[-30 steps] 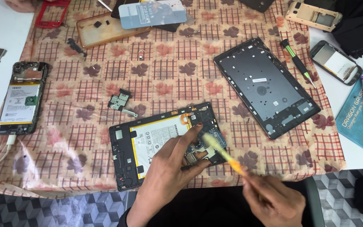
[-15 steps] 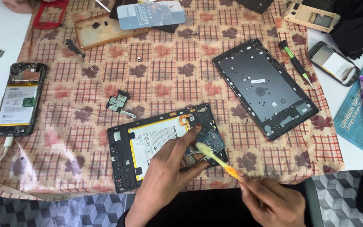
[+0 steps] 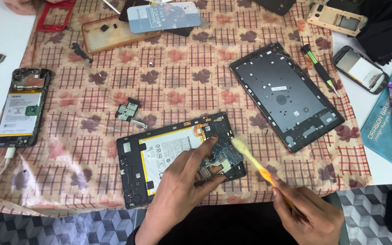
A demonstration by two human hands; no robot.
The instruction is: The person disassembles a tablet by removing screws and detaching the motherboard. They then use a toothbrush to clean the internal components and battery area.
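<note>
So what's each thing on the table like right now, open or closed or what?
Tablet: opened up, battery and circuit board showing.
Back cover: off, lying inside-up.
Toothbrush: in right hand, bristles at the tablet's board.
Left hand: pressing on the tablet.
Phone: back off, cable plugged in.
Screwdriver: lying unused.

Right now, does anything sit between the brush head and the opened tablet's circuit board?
Nothing visible does. The yellow brush in the right hand reaches the blue circuit board from the right; the left hand presses on the board from the other side.
</note>
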